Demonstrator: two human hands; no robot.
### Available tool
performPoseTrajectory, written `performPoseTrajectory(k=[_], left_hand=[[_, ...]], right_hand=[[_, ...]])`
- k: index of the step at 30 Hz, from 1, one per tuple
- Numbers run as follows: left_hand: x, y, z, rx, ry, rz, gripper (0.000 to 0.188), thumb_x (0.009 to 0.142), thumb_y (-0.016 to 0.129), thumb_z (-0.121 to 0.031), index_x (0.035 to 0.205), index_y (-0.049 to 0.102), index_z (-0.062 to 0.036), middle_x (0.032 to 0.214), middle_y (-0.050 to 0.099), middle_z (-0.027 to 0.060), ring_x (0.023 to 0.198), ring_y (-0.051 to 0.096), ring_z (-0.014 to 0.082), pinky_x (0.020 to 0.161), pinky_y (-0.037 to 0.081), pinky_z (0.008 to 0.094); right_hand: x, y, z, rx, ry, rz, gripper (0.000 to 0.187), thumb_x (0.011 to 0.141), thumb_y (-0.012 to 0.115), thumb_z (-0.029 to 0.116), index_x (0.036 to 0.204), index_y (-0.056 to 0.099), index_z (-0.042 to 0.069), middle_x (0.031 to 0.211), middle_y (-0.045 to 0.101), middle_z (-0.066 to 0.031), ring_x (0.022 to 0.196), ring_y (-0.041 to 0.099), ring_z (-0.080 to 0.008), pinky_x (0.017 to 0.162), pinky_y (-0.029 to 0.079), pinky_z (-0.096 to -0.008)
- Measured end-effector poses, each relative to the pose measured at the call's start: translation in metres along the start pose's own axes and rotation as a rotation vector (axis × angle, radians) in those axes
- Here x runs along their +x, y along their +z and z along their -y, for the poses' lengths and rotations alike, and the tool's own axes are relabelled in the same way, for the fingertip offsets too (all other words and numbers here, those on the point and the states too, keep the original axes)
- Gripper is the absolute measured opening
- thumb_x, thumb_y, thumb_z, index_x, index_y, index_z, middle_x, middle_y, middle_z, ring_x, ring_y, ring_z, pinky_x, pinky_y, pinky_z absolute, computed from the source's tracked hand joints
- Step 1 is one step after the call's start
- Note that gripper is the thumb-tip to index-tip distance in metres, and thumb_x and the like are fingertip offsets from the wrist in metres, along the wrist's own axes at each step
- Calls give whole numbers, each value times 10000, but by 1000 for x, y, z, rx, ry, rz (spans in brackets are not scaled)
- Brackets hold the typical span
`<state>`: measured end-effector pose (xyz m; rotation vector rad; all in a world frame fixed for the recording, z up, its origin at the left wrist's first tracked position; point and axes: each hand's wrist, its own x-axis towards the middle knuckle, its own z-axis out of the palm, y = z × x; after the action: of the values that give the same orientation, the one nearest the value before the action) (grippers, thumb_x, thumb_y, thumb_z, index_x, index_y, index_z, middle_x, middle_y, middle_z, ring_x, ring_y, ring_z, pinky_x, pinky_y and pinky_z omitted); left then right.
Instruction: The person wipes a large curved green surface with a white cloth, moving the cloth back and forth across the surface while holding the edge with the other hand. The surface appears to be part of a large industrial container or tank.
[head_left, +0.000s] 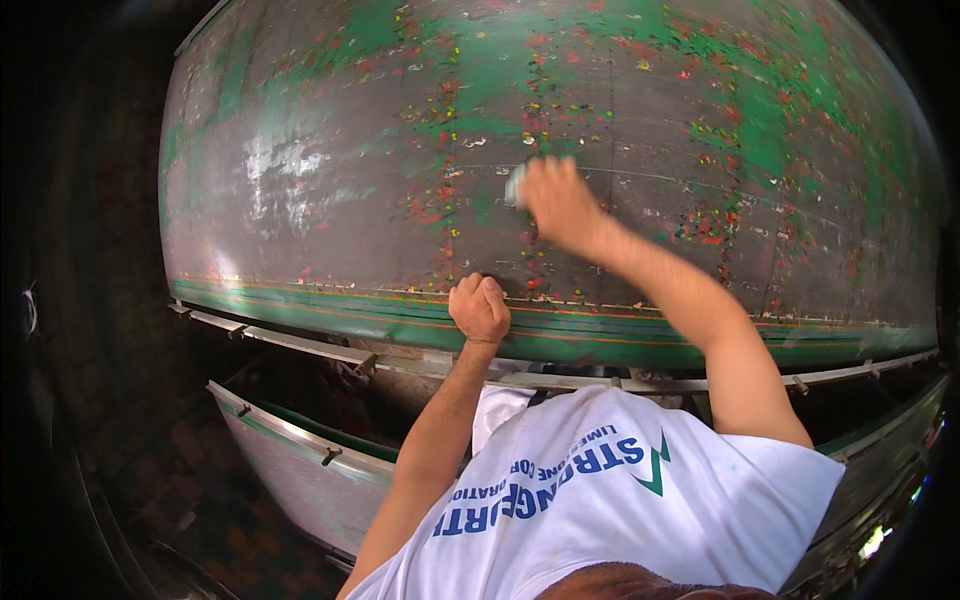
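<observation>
A long table [370,215] stretches before me, its green surface largely worn to grey-brown and speckled with red, yellow and white paint marks. My right hand [562,202], smeared by motion, reaches over the middle of it. Its fingers are closed on a small pale greenish-white piece [515,187], which pokes out on the left side; whether it is a cloth or a scraper I cannot tell. Nearer to me, my left hand [480,308] rests as a fist on the green striped near border of the table. Nothing shows sticking out of that fist.
A metal rail [300,341] with short pegs runs along the table's near side, close to my body. Lower left, a second similar panel [290,470] with a pegged edge stands behind me. Dark paved floor [110,300] lies to the left.
</observation>
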<state>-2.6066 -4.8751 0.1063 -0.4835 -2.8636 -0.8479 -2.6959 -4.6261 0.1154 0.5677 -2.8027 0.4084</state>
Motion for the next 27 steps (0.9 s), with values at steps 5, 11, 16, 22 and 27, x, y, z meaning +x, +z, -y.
performPoseTrajectory(k=[5,11,16,22,27], left_hand=[[0,2,0,54,-5,42,453,1084,436,-238,670,575,-118,744,557,70,744,569,332,710,412,477],[1,0,0,115,22,22,404,1075,469,-247,713,587,-112,765,548,88,751,567,341,697,405,487],[4,-3,-7,49,-22,26,389,1063,538,-265,708,598,-119,762,559,71,744,574,320,689,413,475],[5,-7,-6,-87,-19,-51,404,1036,617,-252,662,580,-105,708,543,63,705,572,313,658,401,469],[9,-20,9,-583,-291,74,476,1069,614,-353,674,613,-86,676,584,39,661,572,242,661,401,432]], right_hand=[[-120,-36,36,283,-88,241,166,900,626,221,999,682,100,973,623,-103,927,602,-306,839,419,-492],[-207,-84,-227,-313,722,-369,286,1065,542,275,1167,718,74,1116,696,-179,1028,650,-419,866,444,-567],[-291,-88,-326,-535,1166,-275,264,1062,605,299,1253,718,156,1228,697,-147,1108,654,-405,967,492,-541],[-294,-60,-260,-528,1001,-196,283,1028,657,211,1294,736,155,1232,703,-109,1155,652,-355,992,489,-506],[-301,-78,-187,-528,1064,38,328,1006,683,175,1330,733,162,1234,706,-121,1154,669,-364,998,498,-503]])
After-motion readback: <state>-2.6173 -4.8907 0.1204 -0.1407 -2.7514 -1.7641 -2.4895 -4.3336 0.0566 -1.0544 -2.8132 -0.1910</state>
